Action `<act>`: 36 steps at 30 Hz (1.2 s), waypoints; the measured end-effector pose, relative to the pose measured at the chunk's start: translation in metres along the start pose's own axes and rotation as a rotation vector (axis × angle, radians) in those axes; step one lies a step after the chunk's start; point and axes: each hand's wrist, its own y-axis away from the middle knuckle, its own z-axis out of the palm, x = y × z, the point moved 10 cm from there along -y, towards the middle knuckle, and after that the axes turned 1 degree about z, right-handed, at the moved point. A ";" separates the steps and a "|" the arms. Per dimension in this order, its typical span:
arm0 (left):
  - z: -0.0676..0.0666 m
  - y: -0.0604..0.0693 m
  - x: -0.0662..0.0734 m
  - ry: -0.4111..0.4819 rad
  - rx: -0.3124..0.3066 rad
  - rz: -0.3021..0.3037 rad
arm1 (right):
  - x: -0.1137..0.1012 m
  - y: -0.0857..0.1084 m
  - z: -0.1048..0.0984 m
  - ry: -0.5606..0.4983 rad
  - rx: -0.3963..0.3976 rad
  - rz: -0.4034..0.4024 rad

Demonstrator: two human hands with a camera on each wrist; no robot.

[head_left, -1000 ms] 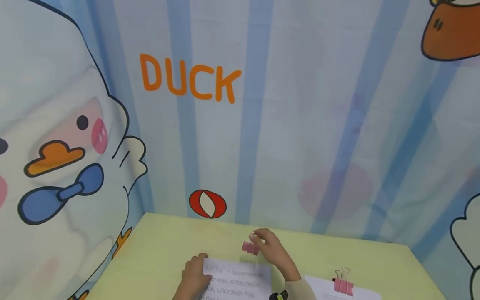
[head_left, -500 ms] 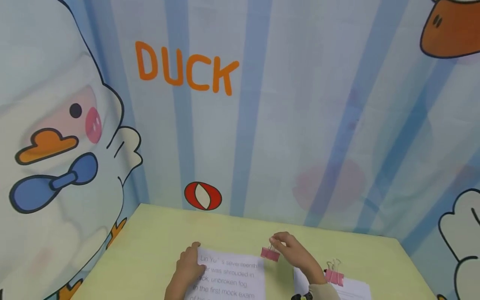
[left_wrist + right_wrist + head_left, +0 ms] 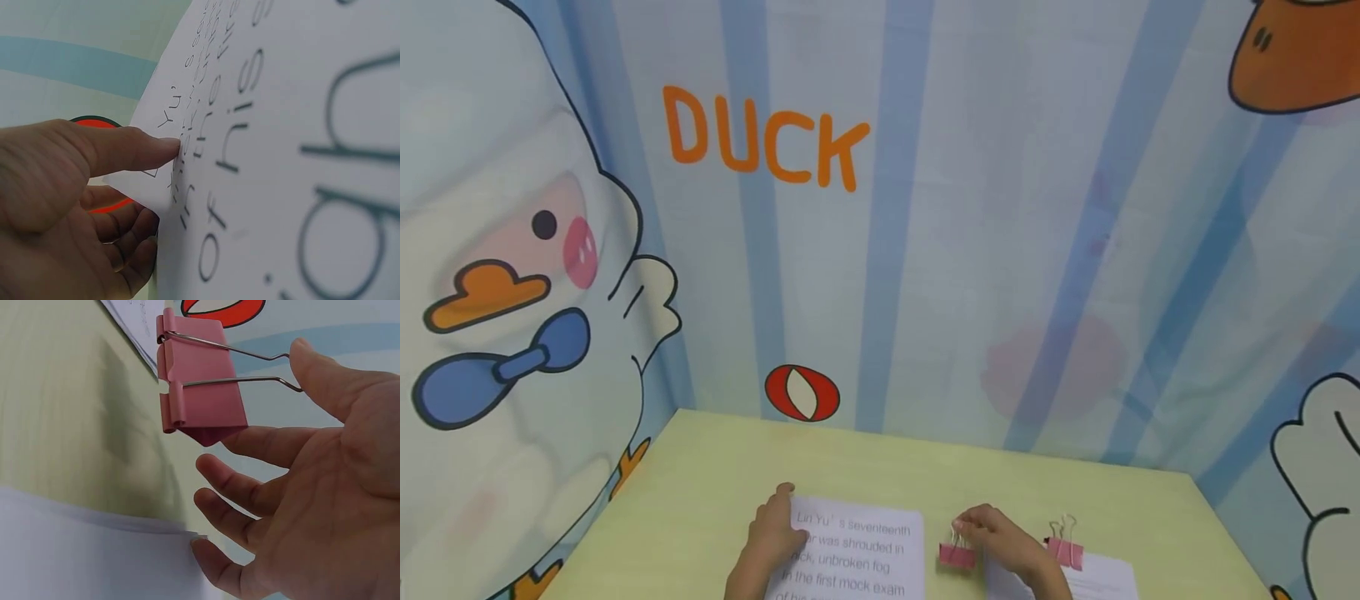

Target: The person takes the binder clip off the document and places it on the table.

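Note:
My left hand (image 3: 772,533) grips the left edge of a printed sheet stack (image 3: 857,550); in the left wrist view the thumb of that hand (image 3: 81,187) lies on the paper (image 3: 262,187) with the fingers curled behind the edge. Between the two paper piles, my right hand (image 3: 1006,542) pinches a pink binder clip (image 3: 957,557) by its wire handles. The right wrist view shows the clip (image 3: 203,375) clamped on nothing, with the thumb of the right hand (image 3: 312,469) at the handle ends and the lower fingers spread near white paper (image 3: 94,556).
A second paper pile (image 3: 1105,575) lies to the right, with another pink binder clip (image 3: 1065,552) on its top edge. The pale yellow table (image 3: 737,450) ends at a hanging printed curtain (image 3: 955,250) behind.
My right hand has moved the clip rightward from above the printed stack, then lower toward the table between the piles. My left hand keeps its hold on the stack's edge. The head view has shifted slightly.

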 end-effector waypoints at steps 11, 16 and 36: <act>-0.006 0.002 0.004 -0.001 0.018 0.050 | 0.007 -0.009 0.008 0.015 -0.003 -0.002; -0.005 0.002 0.005 -0.002 0.013 0.042 | 0.013 -0.003 0.006 0.010 0.069 0.092; -0.010 0.007 0.007 -0.026 -0.012 0.048 | 0.028 -0.009 0.009 0.039 0.122 0.083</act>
